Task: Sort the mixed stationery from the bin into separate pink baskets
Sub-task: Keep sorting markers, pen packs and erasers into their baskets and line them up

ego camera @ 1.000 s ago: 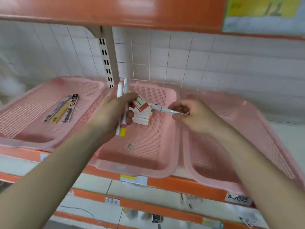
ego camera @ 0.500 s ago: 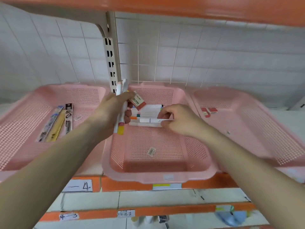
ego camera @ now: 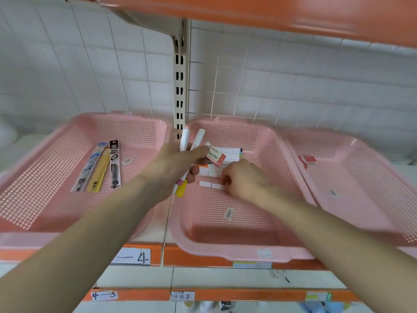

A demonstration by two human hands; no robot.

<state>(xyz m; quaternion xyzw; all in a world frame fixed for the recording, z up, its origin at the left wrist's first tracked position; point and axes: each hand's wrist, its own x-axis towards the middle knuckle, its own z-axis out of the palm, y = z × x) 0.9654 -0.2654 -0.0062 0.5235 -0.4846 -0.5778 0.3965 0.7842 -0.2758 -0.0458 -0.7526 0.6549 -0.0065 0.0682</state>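
Since half a second ago, the right hand has come down toward the viewer. Its curled fingers pinch a slim white plastic marker lying flat on the floor of the middle pink mesh plastic basket, at 6 o'clock from a row of similar markers. At 9 o'clock, the left hand grips two white yellow-tipped markers and a red-and-white boxed eraser.

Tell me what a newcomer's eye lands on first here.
Two hands over the middle pink basket: the left hand grips a bundle of markers and an eraser, the right hand pinches a white marker on the basket floor. In the left basket lie three long packs.
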